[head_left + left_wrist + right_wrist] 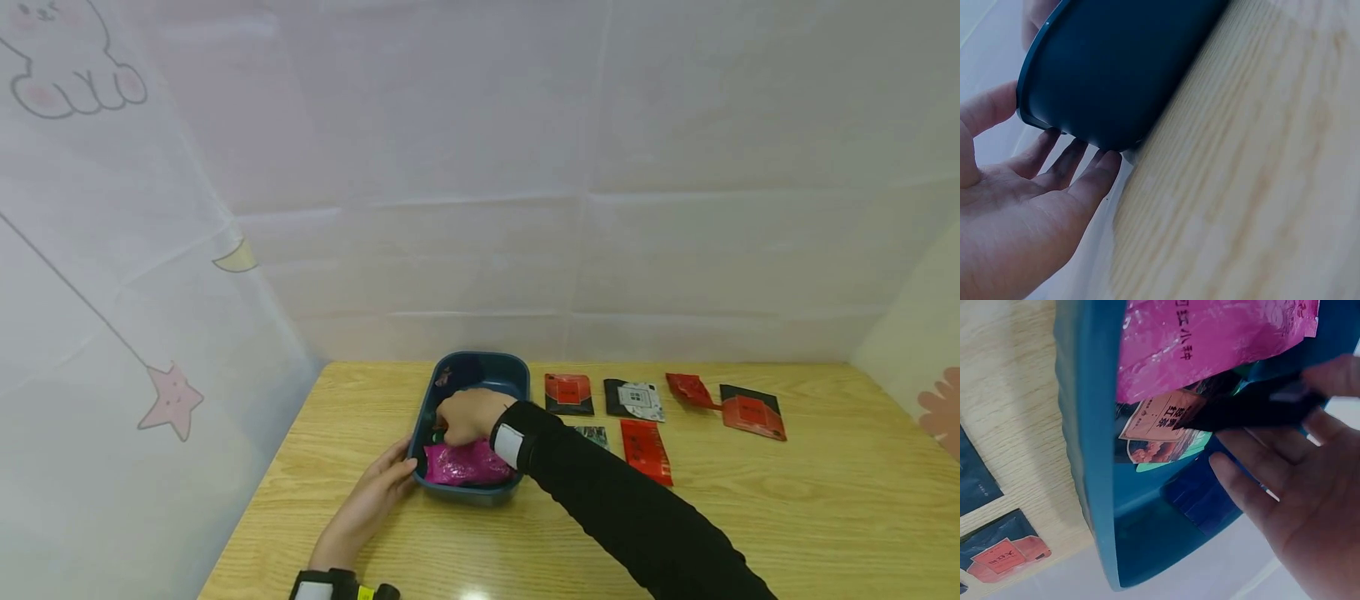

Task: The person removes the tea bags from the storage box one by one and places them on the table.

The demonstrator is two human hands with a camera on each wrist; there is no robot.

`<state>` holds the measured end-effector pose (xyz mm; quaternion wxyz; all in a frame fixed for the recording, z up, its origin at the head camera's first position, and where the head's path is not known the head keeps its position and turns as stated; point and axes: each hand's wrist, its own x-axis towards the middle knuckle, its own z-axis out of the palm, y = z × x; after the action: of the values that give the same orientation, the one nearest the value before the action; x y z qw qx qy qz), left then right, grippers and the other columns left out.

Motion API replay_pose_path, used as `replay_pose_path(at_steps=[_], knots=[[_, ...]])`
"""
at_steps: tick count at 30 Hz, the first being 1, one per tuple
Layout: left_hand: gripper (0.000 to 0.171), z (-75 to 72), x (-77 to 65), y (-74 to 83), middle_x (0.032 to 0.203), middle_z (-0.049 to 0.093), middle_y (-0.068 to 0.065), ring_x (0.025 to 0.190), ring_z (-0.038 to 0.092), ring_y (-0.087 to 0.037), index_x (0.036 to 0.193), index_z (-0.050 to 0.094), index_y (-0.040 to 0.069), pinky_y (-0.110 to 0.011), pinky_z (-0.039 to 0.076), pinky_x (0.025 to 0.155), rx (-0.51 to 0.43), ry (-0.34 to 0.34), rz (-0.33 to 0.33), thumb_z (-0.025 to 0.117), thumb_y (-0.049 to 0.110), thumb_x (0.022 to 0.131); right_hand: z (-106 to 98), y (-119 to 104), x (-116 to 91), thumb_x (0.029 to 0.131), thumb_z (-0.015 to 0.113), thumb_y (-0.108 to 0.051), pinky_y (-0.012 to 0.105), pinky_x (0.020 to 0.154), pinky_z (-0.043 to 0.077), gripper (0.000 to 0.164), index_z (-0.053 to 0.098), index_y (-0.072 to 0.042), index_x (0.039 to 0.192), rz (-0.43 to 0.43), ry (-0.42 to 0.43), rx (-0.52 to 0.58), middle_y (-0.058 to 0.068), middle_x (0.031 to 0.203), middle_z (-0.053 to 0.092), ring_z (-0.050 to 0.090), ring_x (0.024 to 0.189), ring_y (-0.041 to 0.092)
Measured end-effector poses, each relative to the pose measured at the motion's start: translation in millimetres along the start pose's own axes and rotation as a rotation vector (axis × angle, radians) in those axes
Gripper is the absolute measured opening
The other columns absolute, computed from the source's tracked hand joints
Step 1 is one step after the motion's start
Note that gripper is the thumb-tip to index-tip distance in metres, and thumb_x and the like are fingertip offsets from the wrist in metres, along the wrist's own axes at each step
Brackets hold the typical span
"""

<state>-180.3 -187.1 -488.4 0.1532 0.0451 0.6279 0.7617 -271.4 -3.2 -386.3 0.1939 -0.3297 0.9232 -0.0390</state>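
Note:
A dark blue-green plastic bin (480,493) stands on the table. My left hand (384,482) steadies its near left corner, with the thumb at the rim and the fingers against the outer wall, as the left wrist view (1041,194) also shows. My right hand (472,414) is inside the bin. In the right wrist view it pinches a dark tea packet (1257,409) between thumb and fingers. Below that lies a tea packet with a pinkish label (1163,419). A shiny magenta packet (467,464) fills the bin's near end, and a dark blue packet (1204,494) lies deeper.
Right of the bin, several tea packets lie on the wooden table (750,508): a red-and-black one (568,392), a black-and-white one (634,400), a long red one (646,451), a crumpled red one (690,390) and another red-and-black one (752,412). My right sleeve partly covers a greenish packet (595,435).

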Motion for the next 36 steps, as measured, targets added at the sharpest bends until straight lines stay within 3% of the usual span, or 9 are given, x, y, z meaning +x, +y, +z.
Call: replay_pose_path(at_steps=[3,7,10,19,22,26,30,33,36], knots=[[0.066,1.2,0.0,0.4,0.162,0.011,-0.024,0.146,0.02,-0.036,0.157,0.015,-0.002,-0.044,0.022,0.118,-0.011,0.016,-0.002,0.049,0.016,0.103,-0.3,-0.7,-1.4,0.092,0.064,-0.011,0.033,0.093,0.052,0.033,0.07,-0.016,0.124,0.006,0.017,-0.027,-0.004,0.11,0.071,0.063,0.095,0.01],[0.066,2.4,-0.3,1.0,0.162,0.01,-0.024,0.146,0.019,-0.036,0.157,0.015,-0.003,-0.046,0.02,0.118,-0.015,0.02,-0.002,0.049,0.015,0.103,-2.2,2.4,-5.9,0.094,0.065,-0.007,0.03,0.086,0.053,0.027,0.072,-0.015,0.119,-0.042,0.078,-0.121,-0.004,0.1,0.07,0.062,0.088,0.011],[0.066,3.0,0.0,1.0,0.162,0.009,-0.025,0.147,0.017,-0.037,0.157,0.014,-0.003,-0.046,0.019,0.118,-0.014,0.01,-0.004,0.048,0.015,0.103,-2.1,8.1,-10.5,0.095,0.065,-0.01,0.028,0.079,0.053,0.021,0.073,-0.014,0.114,-0.103,0.128,-0.191,-0.004,0.092,0.068,0.059,0.08,0.011],[0.063,3.9,1.4,-1.2,0.162,0.009,-0.025,0.146,0.017,-0.037,0.156,0.012,-0.004,-0.04,0.026,0.116,-0.016,-0.001,0.004,0.044,0.013,0.105,0.3,26.5,-38.4,0.1,0.06,-0.021,0.031,0.083,0.056,0.021,0.074,-0.015,0.116,-0.211,0.202,-0.25,-0.003,0.1,0.074,0.068,0.09,0.012],[0.063,4.0,2.2,-1.8,0.161,0.01,-0.026,0.146,0.018,-0.038,0.156,0.013,-0.005,-0.043,0.024,0.117,-0.021,0.005,0.014,0.045,0.012,0.104,1.0,33.8,-51.4,0.099,0.061,-0.021,0.029,0.078,0.057,0.021,0.074,-0.015,0.116,-0.26,0.255,-0.254,-0.003,0.099,0.075,0.069,0.088,0.012],[0.063,4.2,2.0,-2.4,0.161,0.01,-0.026,0.146,0.017,-0.037,0.156,0.014,-0.005,-0.046,0.022,0.117,-0.024,0.013,0.018,0.046,0.013,0.104,5.5,44.7,-67.4,0.091,0.07,-0.008,0.026,0.069,0.056,0.027,0.07,-0.015,0.117,-0.322,0.309,-0.301,-0.003,0.097,0.074,0.068,0.084,0.012],[0.064,3.9,1.8,-2.6,0.161,0.01,-0.026,0.146,0.017,-0.036,0.156,0.015,-0.004,-0.047,0.022,0.117,-0.022,0.019,0.016,0.047,0.014,0.104,13.8,56.0,-82.0,0.086,0.072,0.001,0.033,0.083,0.057,0.049,0.063,-0.015,0.132,-0.348,0.34,-0.387,-0.001,0.116,0.07,0.066,0.104,0.015],[0.065,3.5,2.0,-2.4,0.161,0.01,-0.026,0.146,0.017,-0.037,0.156,0.015,-0.004,-0.047,0.021,0.117,-0.023,0.017,0.017,0.048,0.014,0.104,18.5,62.4,-93.2,0.09,0.067,0.002,0.041,0.096,0.052,0.055,0.056,-0.014,0.141,-0.351,0.351,-0.435,0.002,0.133,0.062,0.058,0.121,0.019],[0.065,3.1,2.7,-2.4,0.161,0.01,-0.026,0.147,0.016,-0.037,0.156,0.015,-0.004,-0.048,0.02,0.117,-0.019,0.013,0.021,0.048,0.015,0.104,20.8,67.6,-103.9,0.089,0.064,0.006,0.044,0.102,0.047,0.059,0.052,-0.011,0.144,-0.352,0.365,-0.485,0.006,0.14,0.056,0.053,0.128,0.022]])
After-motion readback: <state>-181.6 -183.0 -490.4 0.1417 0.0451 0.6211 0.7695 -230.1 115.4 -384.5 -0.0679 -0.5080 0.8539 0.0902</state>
